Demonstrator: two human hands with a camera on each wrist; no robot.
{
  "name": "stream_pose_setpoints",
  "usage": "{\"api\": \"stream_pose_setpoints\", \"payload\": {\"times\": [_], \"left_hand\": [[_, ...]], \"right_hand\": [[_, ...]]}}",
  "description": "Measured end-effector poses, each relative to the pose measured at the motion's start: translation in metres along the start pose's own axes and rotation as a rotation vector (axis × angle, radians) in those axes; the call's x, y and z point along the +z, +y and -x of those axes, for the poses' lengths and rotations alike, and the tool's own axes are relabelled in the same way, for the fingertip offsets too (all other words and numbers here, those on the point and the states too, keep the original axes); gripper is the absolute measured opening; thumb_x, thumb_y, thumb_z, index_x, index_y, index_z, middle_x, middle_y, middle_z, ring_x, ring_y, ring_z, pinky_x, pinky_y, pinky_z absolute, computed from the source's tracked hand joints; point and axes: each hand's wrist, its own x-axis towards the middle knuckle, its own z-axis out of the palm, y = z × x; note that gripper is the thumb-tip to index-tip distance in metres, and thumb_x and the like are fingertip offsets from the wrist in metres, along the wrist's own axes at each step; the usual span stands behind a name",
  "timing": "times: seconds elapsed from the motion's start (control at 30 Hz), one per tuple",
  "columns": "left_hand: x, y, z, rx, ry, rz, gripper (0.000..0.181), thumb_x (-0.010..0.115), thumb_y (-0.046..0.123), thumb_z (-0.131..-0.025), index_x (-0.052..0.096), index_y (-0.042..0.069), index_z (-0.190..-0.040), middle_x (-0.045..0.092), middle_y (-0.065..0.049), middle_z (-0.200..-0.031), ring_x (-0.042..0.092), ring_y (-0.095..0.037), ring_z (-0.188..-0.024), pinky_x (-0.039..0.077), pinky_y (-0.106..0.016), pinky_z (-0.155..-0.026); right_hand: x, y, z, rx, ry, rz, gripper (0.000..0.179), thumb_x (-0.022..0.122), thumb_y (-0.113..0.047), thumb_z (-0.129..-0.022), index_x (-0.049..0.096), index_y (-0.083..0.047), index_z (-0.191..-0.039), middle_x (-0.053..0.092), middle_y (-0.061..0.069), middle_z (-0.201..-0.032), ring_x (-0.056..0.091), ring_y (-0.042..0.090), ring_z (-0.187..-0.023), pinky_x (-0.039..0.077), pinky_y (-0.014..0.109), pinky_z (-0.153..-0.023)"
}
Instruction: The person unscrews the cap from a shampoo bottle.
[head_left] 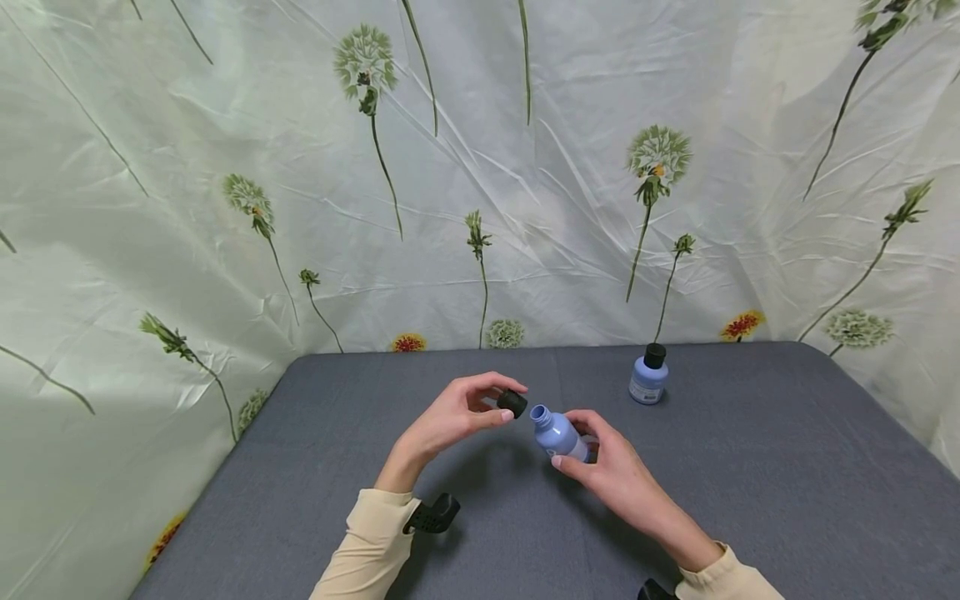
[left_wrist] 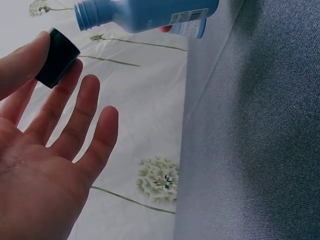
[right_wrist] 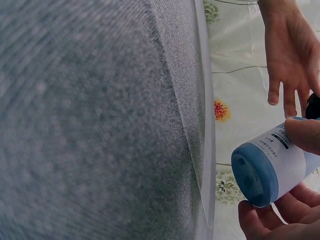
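Right hand (head_left: 611, 467) grips an open blue plastic bottle (head_left: 557, 432), tilted above the bench (head_left: 787, 467); left hand (head_left: 450, 417) pinches its black screw cap (head_left: 512, 403) just beside the neck. Likely light, smooth, slippery; best grasped round the labelled body.

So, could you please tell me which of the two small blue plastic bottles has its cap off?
The small blue plastic bottle held tilted in the right hand is open; its black cap is pinched in the left hand. The other blue bottle stands capped.
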Motion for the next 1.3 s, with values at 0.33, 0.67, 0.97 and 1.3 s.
{"api": "stream_pose_setpoints", "payload": {"times": [0.33,0.67,0.97,1.3], "left_hand": [[0.001,0.019,0.004,-0.031,0.015,0.001,0.025,0.076,0.004,-0.085,0.068,0.008,-0.108,0.067,-0.004,-0.103,0.063,-0.021,-0.096,0.05,-0.039,-0.078],[-0.004,-0.006,0.0,-0.008,-0.003,-0.004,0.04,0.076,0.007,-0.086,0.061,0.014,-0.122,0.065,-0.004,-0.115,0.063,-0.021,-0.105,0.051,-0.036,-0.078],[-0.003,-0.007,-0.001,-0.028,-0.027,-0.052,0.047,0.074,0.004,-0.087,0.06,0.016,-0.131,0.064,-0.003,-0.119,0.06,-0.018,-0.109,0.05,-0.037,-0.084],[-0.003,-0.007,0.0,-0.054,-0.055,-0.091,0.043,0.072,0.004,-0.089,0.064,0.016,-0.129,0.064,-0.003,-0.123,0.061,-0.019,-0.105,0.05,-0.035,-0.085]], "right_hand": [[0.0,0.001,-0.001,-0.018,0.011,-0.036,0.055,0.08,-0.02,-0.083,0.053,-0.01,-0.13,0.059,0.009,-0.126,0.054,0.026,-0.119,0.041,0.053,-0.1],[0.0,0.001,-0.001,-0.027,0.005,-0.066,0.058,0.081,-0.019,-0.083,0.052,-0.012,-0.133,0.058,0.009,-0.127,0.052,0.026,-0.123,0.038,0.052,-0.103],[-0.001,0.001,0.0,-0.01,-0.004,-0.097,0.065,0.083,-0.02,-0.081,0.054,-0.014,-0.139,0.057,0.012,-0.133,0.057,0.038,-0.118,0.051,0.049,-0.089],[0.001,0.003,-0.001,-0.032,0.008,-0.148,0.061,0.083,-0.013,-0.08,0.056,-0.011,-0.134,0.061,0.01,-0.129,0.058,0.035,-0.118,0.05,0.049,-0.092]]}}
